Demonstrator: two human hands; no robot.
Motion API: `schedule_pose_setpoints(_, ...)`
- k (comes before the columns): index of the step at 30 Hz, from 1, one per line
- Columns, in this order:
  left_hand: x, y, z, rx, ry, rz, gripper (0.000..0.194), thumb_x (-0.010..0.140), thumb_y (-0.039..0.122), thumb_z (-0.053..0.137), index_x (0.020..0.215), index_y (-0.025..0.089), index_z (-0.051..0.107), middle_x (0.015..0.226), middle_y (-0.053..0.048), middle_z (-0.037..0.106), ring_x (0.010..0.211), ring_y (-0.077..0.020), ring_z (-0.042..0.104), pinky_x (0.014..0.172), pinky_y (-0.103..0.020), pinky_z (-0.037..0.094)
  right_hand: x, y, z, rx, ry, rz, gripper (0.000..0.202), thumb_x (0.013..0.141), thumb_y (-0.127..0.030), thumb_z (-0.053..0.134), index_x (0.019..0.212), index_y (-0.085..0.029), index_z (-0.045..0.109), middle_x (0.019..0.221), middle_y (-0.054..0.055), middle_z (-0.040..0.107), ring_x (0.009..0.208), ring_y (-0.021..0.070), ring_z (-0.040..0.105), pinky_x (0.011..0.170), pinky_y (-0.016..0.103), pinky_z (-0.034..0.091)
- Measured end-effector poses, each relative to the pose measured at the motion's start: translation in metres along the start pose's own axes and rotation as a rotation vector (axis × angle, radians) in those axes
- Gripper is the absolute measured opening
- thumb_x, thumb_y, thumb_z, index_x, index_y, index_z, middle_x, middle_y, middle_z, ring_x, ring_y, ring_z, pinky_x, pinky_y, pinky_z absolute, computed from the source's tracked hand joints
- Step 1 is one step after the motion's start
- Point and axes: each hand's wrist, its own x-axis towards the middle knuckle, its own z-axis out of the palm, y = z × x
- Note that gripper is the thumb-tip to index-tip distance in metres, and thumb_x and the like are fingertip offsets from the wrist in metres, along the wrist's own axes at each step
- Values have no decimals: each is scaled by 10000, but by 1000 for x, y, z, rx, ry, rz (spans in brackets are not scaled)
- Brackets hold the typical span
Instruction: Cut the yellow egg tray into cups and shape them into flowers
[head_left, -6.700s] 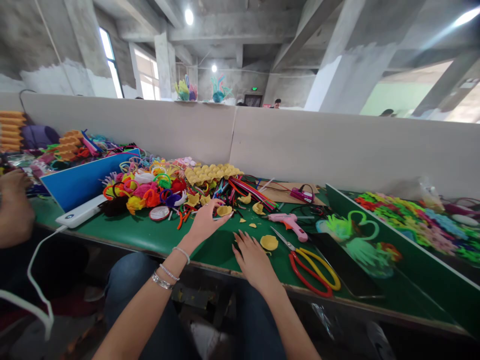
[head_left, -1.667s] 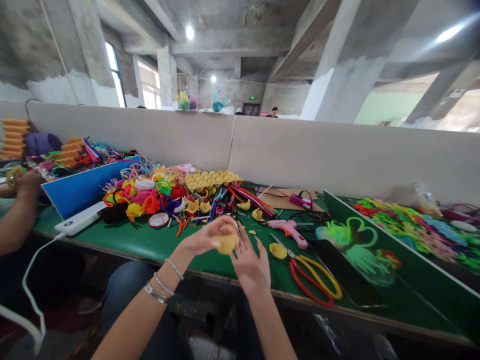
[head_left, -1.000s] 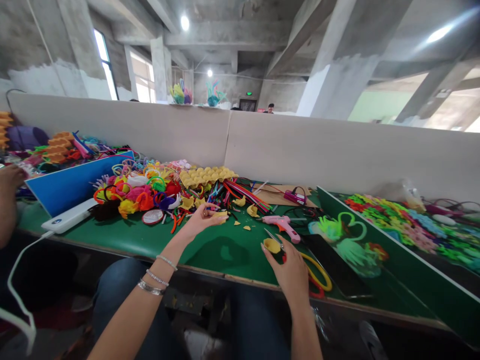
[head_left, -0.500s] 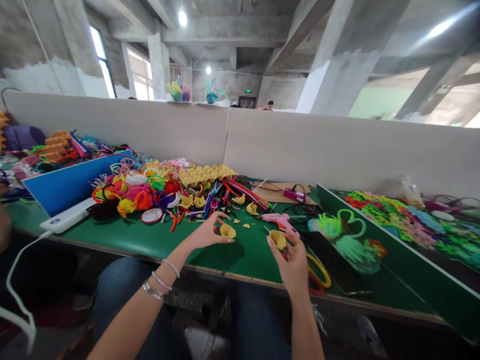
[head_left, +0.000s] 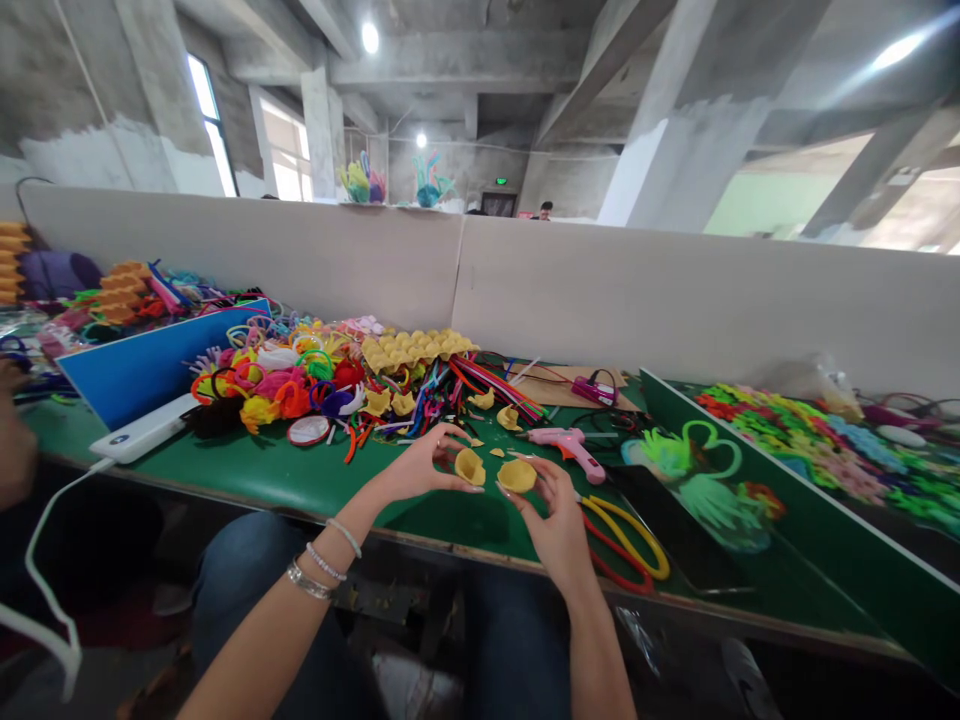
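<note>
My left hand [head_left: 421, 468] is closed on a yellow egg-carton cup [head_left: 470, 467], gripping it between thumb and fingers with the hollow showing. A second yellow egg-carton cup [head_left: 517, 477] is in my right hand [head_left: 556, 520], pinched at its side. The two cups hang close together above the green table [head_left: 337, 492], with a small gap between them. Scissors [head_left: 628, 535] with yellow and red handles lie just right of my right hand. Behind that hand rests a pink glue gun [head_left: 568, 446]. Small yellow scraps [head_left: 496, 452] lie beyond the cups.
A yellow egg carton [head_left: 416, 348] sits on a heap of colourful pipe cleaners [head_left: 281, 375]. Dark phone [head_left: 679, 530] and green pipe-cleaner piece [head_left: 716, 495] lie to the right. Blue [head_left: 161, 355] and green [head_left: 780, 510] dividers flank the space. Another person's hand [head_left: 13, 430] shows far left.
My right hand has moved left with its cup, close to the other cup. My left hand has turned its cup slightly. More of the scissors shows now.
</note>
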Motion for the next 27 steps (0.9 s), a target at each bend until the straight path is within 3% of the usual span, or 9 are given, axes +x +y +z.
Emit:
schedule_pose_setpoints(6,-1,1,-5,35,18,20,550,499,254,774,952,167,474,965,-63,584,845,-176,588,757,-328,457,-3,-6,-2,-89,-50,35,355,618,-268,712,937,-207,569,1119,92,597,902,236,593,839,438,450)
schedule_pose_setpoints(10,1,-3,-7,37,-50,5,454,554,277,744,936,143,538,903,-66,628,833,-179,594,764,-322,451,-4,-11,-4,-176,-87,36,398,644,-291,687,1025,-224,597,1130,70,598,890,244,596,848,451,448)
schedule_pose_setpoints(15,2,-3,-2,-55,-122,-57,374,654,293,672,987,143,590,905,-72,653,821,-176,599,757,-309,452,-6,-16,-4,-149,-144,-19,461,701,-261,641,1153,-256,550,1208,31,546,1116,244,477,983,424,340)
schedule_pose_setpoints(20,0,5,7,-90,-209,-79,407,728,314,600,1108,173,573,942,-59,655,842,-171,587,766,-302,440,-11,-18,0,-72,-156,76,574,752,-316,591,1287,-273,388,1210,19,525,1101,216,482,975,397,340)
schedule_pose_setpoints(23,-1,5,11,-149,-218,-68,465,721,305,611,1165,198,528,1034,-56,627,891,-173,575,807,-315,434,-13,-16,4,-23,-97,117,638,785,-365,549,1341,-261,254,1123,28,568,995,186,543,921,372,380)
schedule_pose_setpoints(27,-1,1,12,-201,-213,-63,561,689,274,649,1216,228,461,1029,-53,601,870,-163,585,798,-322,449,-13,-10,5,-7,36,89,501,793,-408,529,1224,-218,360,1050,71,602,881,188,579,824,366,431)
